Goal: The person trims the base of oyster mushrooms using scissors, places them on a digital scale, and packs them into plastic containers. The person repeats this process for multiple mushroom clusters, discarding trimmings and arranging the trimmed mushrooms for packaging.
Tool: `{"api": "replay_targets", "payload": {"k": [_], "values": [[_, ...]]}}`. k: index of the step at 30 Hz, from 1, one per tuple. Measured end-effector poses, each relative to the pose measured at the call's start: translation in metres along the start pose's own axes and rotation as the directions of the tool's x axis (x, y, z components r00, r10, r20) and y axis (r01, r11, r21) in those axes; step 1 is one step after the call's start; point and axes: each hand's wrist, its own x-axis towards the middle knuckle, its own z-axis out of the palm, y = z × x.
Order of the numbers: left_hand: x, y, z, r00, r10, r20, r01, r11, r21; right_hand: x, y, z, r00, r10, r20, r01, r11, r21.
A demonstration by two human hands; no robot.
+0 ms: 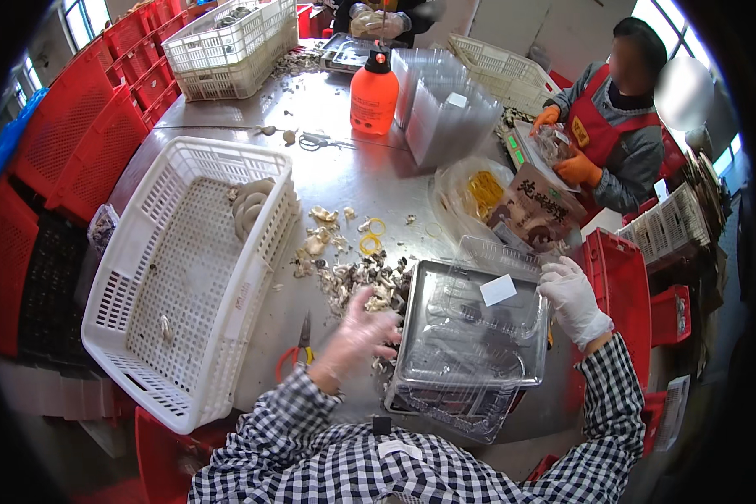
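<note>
An open clear plastic clamshell box (466, 336) with a white label (497, 290) lies over the metal weighing scale (412, 353) in front of me. My right hand (574, 304), in a white glove, has its fingers closed on the box's right edge. To the left of the box, my left hand (357, 336) is raised with its fingers apart and nothing in it; it is slightly blurred. Beside it lies a heap of mushroom trimmings (365, 281). Orange-handled scissors (298, 351) rest on the table between that hand and the white crate (252, 294).
The white crate holds a few mushrooms (252, 206). Farther back stand an orange-red bottle (374, 94), stacked clear boxes (445, 109) and grey scissors (323, 141). A bag of yellow rubber bands (484, 195) lies right. A co-worker (617, 126) in orange gloves handles a package.
</note>
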Motion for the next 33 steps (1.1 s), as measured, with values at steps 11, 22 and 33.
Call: {"api": "replay_targets", "payload": {"k": [11,22,33], "values": [[-0.033,-0.018,0.021,0.924,0.233,0.304,-0.363,0.785,0.502,0.025,0.028,0.057,0.969,0.086,0.231,-0.002,0.941,-0.339],[-0.01,0.168,-0.235,0.801,0.453,-0.391,-0.165,0.795,0.584,0.127,-0.048,0.072,0.983,0.161,0.083,-0.182,0.871,0.456],[0.1,0.165,-0.287,0.923,0.071,-0.378,-0.043,0.996,0.083,0.397,-0.185,0.088,0.982,-0.173,-0.074,0.182,0.776,0.604]]}}
